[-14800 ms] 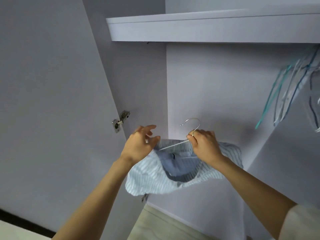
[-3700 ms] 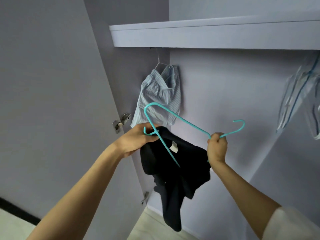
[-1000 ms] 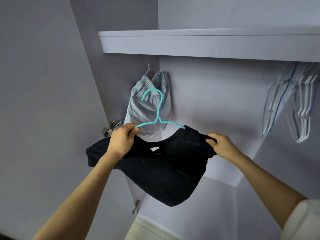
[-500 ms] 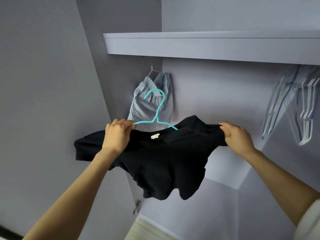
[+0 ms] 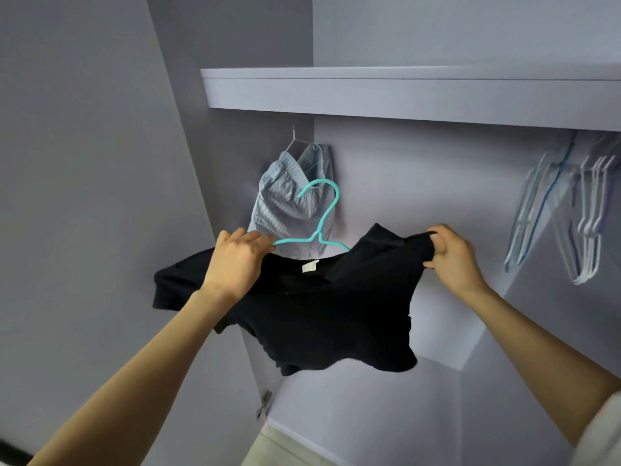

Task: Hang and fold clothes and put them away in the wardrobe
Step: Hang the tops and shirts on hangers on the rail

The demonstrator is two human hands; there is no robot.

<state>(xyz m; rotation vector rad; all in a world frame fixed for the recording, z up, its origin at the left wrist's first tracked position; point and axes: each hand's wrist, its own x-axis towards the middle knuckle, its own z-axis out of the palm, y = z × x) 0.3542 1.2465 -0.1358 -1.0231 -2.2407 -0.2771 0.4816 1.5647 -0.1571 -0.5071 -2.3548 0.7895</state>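
Before the open wardrobe: black T-shirt (image 5: 322, 307) now spread wider over teal hanger (image 5: 321, 223); my left hand (image 5: 237, 260) and right hand (image 5: 450, 253) pinch its shoulders; ready to hang.

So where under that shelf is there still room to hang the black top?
Under the shelf, the widest bare stretch lies between the striped garment hanging at the left corner and the bunch of empty hangers at the far right. The rail itself is hidden. Both ends are crowded; the middle, above the black top, looks free.
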